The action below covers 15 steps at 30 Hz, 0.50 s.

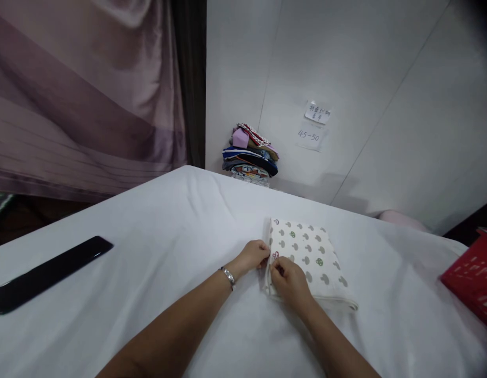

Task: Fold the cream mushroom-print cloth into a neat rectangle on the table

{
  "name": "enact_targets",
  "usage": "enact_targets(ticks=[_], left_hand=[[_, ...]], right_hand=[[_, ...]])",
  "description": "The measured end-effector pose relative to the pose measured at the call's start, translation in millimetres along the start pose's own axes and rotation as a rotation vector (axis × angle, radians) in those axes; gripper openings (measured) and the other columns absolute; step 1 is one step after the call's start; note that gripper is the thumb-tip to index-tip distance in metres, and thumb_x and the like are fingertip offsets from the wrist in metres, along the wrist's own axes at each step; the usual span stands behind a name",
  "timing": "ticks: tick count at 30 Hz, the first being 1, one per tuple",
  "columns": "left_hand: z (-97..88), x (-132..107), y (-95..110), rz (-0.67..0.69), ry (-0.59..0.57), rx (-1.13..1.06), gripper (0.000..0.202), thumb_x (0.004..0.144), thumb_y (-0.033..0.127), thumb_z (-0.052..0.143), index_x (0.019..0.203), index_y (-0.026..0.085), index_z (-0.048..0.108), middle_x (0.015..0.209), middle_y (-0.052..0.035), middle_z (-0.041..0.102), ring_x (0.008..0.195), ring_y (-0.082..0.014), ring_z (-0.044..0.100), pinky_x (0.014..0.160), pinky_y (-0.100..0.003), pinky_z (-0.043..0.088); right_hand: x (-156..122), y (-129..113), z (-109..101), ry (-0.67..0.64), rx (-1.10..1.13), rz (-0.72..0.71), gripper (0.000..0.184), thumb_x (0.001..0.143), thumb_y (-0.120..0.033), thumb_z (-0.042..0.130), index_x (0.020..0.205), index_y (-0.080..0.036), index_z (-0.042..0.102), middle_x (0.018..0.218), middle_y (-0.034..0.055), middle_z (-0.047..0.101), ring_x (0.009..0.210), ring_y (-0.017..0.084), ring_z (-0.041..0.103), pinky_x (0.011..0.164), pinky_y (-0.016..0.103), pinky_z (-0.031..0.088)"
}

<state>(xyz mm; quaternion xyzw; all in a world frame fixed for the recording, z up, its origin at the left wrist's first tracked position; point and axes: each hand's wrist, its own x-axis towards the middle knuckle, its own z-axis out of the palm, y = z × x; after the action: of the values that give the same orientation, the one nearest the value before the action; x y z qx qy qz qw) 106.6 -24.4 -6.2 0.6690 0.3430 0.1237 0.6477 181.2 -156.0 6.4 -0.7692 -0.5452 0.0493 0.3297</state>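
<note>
A folded white cloth (312,247) printed with grey, green and red mushrooms lies on the white-covered table (157,294). At its left edge is my left hand (254,255), fingers closed and pinching the cloth's side; a silver bracelet sits on that wrist. Just to the right, my right hand (289,278) rests over the near-left part of the cloth, with thumb and fingertips pinched together at the same edge. The fingertips of both hands are partly hidden. Several layers show along the cloth's near edge.
A long black object (50,273) lies at the table's left. Behind the far edge, a pile of folded fabrics (250,155) stands against the wall (346,68), which bears paper notes (308,135). A red container (474,275) is at the right, a pink curtain (90,94) at the left.
</note>
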Motion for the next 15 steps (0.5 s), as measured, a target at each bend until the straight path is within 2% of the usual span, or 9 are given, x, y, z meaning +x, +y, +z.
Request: enact_targets(ticks=[3,9,15], left_hand=[[0.2,-0.7,0.5,-0.003,-0.005,-0.008,0.004,0.069,0.019,0.055,0.067,0.016,0.054,0.047,0.0052,0.052,0.045,-0.0089,0.050,0.043,-0.019,0.036],[2.4,-5.0,4.2,0.011,-0.007,-0.019,0.030,0.076,0.043,0.053,0.066,0.015,0.054,0.048,0.0031,0.053,0.044,-0.0100,0.050,0.042,-0.021,0.036],[7.9,-3.5,0.3,0.042,0.049,0.024,0.026,0.067,0.038,0.065,0.063,0.016,0.052,0.043,0.0069,0.046,0.039,-0.0074,0.041,0.040,-0.020,0.031]], right_hand=[[0.2,0.3,-0.1,-0.037,-0.009,-0.003,0.016,0.079,-0.023,0.043,0.065,-0.021,0.051,0.062,-0.0023,0.056,0.058,0.012,0.050,0.055,0.023,0.033],[0.0,-0.6,0.9,-0.080,-0.052,-0.021,0.015,0.080,-0.022,0.044,0.069,-0.021,0.053,0.066,-0.0010,0.059,0.063,0.014,0.052,0.057,0.023,0.034],[-0.4,-1.3,1.8,-0.105,-0.068,-0.060,0.013,0.079,-0.018,0.045,0.074,-0.022,0.056,0.073,-0.0007,0.061,0.068,0.014,0.054,0.062,0.023,0.035]])
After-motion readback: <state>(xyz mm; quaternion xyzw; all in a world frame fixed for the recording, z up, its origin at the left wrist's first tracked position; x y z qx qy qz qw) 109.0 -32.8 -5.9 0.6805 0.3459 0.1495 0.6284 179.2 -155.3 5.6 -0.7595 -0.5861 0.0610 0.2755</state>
